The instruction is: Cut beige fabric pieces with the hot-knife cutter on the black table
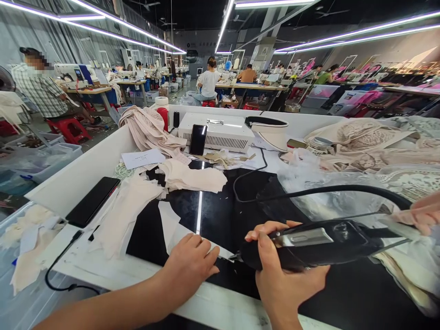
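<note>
Black casing, worn at the surface: the handheld tool [330,240] lies over the table [147,236], its metal tip pointing left, and serves as reference for all positions. The right hand [287,279] is wrapped around the tool's front part, thumb on top. The left hand [192,259] lies palm down on a thin white piece [171,220], just left of the tip; whether its fingers pinch anything cannot be told. The white piece's narrow end reaches the tip; contact cannot be confirmed.

Risks, as judged: the left fingers are near the tip, so a slip of the tool could injure them. Weak pressure could let the white piece shift. The cord [343,188], looping beyond the tool, could snag and pull it off line. Another person's hand [424,213], blurred, is near the tool's rear end; a bump there could jolt the tip. Cream pieces [194,176], stacked loosely beyond and left of the tip, could slide if brushed.
</note>
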A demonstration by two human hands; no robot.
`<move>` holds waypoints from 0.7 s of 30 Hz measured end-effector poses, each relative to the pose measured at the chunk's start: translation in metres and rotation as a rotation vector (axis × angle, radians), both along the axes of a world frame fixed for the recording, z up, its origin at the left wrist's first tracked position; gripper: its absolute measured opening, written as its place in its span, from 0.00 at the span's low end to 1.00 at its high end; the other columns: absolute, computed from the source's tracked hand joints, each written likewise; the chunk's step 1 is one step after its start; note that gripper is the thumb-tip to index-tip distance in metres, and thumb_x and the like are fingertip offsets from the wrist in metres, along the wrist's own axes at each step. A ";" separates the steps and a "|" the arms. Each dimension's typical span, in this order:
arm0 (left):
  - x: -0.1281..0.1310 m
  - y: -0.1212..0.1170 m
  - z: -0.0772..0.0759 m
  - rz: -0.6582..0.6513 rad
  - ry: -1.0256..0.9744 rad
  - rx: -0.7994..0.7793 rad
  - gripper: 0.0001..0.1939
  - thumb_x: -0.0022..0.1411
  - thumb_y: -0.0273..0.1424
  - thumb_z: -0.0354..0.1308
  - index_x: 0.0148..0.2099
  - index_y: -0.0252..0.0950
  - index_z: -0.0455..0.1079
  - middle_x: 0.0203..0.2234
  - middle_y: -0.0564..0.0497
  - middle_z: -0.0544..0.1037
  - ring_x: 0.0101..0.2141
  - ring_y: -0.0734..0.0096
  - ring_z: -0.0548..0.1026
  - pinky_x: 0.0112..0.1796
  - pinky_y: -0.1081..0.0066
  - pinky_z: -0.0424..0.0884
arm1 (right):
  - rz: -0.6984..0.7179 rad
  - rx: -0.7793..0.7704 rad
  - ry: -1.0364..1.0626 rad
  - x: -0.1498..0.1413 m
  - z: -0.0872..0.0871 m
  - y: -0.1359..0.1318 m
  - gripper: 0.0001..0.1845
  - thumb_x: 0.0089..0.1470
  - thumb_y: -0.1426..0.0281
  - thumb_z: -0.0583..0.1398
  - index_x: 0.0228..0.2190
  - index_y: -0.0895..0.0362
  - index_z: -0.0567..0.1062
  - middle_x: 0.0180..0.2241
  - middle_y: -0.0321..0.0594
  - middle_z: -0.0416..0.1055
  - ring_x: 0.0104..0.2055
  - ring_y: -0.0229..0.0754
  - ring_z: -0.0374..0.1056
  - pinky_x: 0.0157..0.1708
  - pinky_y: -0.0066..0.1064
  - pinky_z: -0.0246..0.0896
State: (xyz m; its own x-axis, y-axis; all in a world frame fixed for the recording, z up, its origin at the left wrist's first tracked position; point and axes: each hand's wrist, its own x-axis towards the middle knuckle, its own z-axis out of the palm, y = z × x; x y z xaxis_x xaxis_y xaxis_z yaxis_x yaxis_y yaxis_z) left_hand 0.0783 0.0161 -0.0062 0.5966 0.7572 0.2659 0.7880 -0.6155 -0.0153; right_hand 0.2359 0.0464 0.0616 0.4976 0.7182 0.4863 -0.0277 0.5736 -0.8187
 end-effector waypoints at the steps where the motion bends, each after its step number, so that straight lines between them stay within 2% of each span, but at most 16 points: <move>1: 0.002 0.000 -0.003 0.001 -0.008 0.016 0.24 0.69 0.45 0.70 0.56 0.34 0.70 0.35 0.51 0.76 0.37 0.61 0.76 0.40 0.64 0.75 | -0.001 -0.001 0.001 0.000 0.000 -0.001 0.22 0.50 0.71 0.74 0.42 0.51 0.71 0.28 0.28 0.76 0.24 0.37 0.72 0.26 0.33 0.74; 4: 0.004 -0.002 -0.013 0.008 -0.006 0.051 0.32 0.64 0.52 0.71 0.58 0.34 0.71 0.39 0.48 0.79 0.42 0.57 0.78 0.48 0.59 0.75 | 0.006 0.001 0.008 0.001 -0.002 -0.002 0.22 0.50 0.70 0.74 0.43 0.51 0.72 0.28 0.28 0.76 0.25 0.37 0.72 0.27 0.32 0.75; 8: 0.006 -0.005 -0.021 0.015 0.010 0.107 0.35 0.63 0.55 0.70 0.59 0.34 0.72 0.43 0.45 0.80 0.47 0.55 0.78 0.52 0.57 0.75 | 0.026 -0.043 0.013 0.002 -0.003 -0.001 0.21 0.50 0.70 0.75 0.42 0.52 0.72 0.29 0.29 0.75 0.26 0.37 0.72 0.29 0.34 0.75; 13: 0.007 -0.008 -0.022 0.028 0.000 0.110 0.36 0.62 0.55 0.71 0.60 0.34 0.73 0.43 0.44 0.81 0.48 0.54 0.78 0.52 0.58 0.75 | 0.056 -0.017 0.086 -0.004 0.000 0.010 0.22 0.49 0.71 0.74 0.43 0.51 0.72 0.28 0.28 0.75 0.25 0.37 0.71 0.28 0.33 0.74; 21: 0.002 -0.009 -0.027 -0.009 0.022 0.052 0.37 0.67 0.53 0.67 0.66 0.32 0.68 0.50 0.39 0.79 0.53 0.50 0.76 0.56 0.54 0.73 | 0.130 0.031 0.100 -0.017 -0.003 0.022 0.21 0.50 0.73 0.72 0.42 0.50 0.72 0.27 0.27 0.75 0.25 0.36 0.71 0.26 0.31 0.73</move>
State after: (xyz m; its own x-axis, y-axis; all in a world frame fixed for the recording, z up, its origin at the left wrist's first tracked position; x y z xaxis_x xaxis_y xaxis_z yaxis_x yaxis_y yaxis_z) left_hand 0.0802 0.0073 -0.0335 0.6093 0.7374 0.2915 0.7817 -0.6203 -0.0648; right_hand 0.2185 0.0681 0.0582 0.4481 0.7654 0.4619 -0.1837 0.5845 -0.7903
